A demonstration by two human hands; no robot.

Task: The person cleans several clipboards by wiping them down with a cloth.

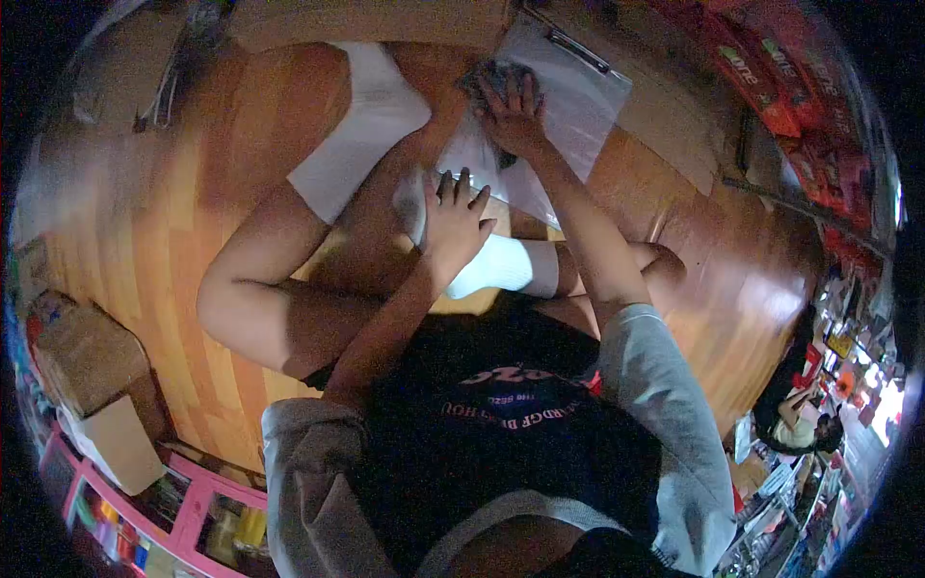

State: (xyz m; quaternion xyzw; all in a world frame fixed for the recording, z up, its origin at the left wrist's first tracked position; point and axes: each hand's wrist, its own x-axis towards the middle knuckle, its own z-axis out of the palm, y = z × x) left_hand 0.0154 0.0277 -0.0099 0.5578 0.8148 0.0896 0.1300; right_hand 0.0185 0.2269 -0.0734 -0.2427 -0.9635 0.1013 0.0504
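My left hand [457,223] lies with its fingers spread over clear plastic [409,207], just above the white-socked foot [491,267]. Farther out, my right hand [515,114] rests palm down, fingers apart, on a dark grey crumpled item [479,79]; its kind is not clear. Under and beside that hand is a pale, see-through sheet [578,116] on the floor, with a dark clip bar [578,51] near its top edge. What lies beneath both palms is hidden.
My crossed legs frame the work spot on the wooden floor [222,376]. Cardboard [665,125] lies beyond the sheet; red packages [771,77] line the right. Cardboard boxes [92,352] and a pink rack [193,506] stand at left. Another person [805,419] is far right.
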